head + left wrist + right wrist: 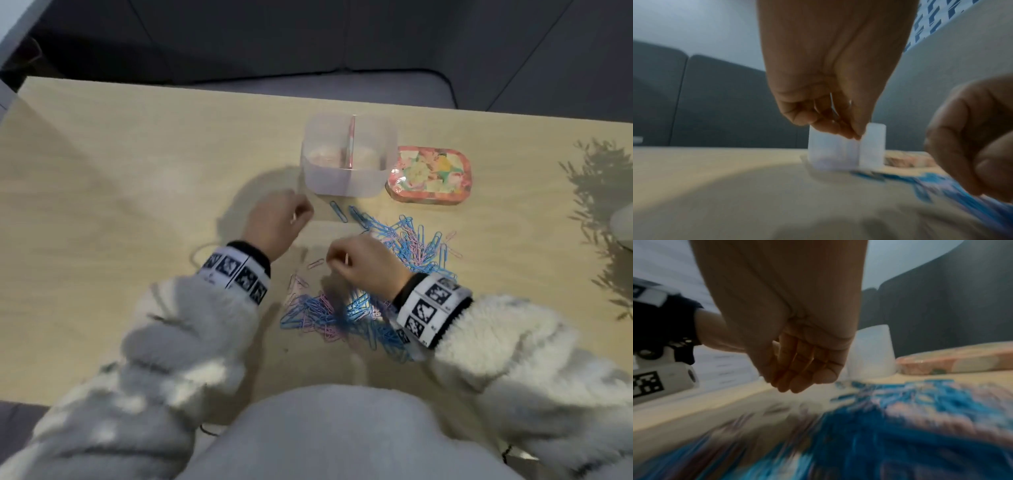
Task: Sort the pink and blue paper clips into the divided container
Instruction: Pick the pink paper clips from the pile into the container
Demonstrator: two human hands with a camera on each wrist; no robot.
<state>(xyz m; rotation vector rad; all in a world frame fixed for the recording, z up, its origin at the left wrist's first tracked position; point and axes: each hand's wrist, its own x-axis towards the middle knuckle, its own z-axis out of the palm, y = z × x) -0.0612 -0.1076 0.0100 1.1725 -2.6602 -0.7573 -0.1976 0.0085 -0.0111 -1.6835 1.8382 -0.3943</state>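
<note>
Although a few pink clips seem to lie in my translucent, divided plastic container [344, 183], I judge the sorting barely begun: the tangled heap of pink and blue wire paper clips [407, 240] still covers the pale wooden table [120, 178] just before it. My left hand [279, 222] pinches something thin near the container; my right hand [363, 262] is curled, contents unclear.

A floral tin [430, 176] lies flat on the wooden tabletop [120, 178]; a dark grey sofa [308, 37] stands behind.
</note>
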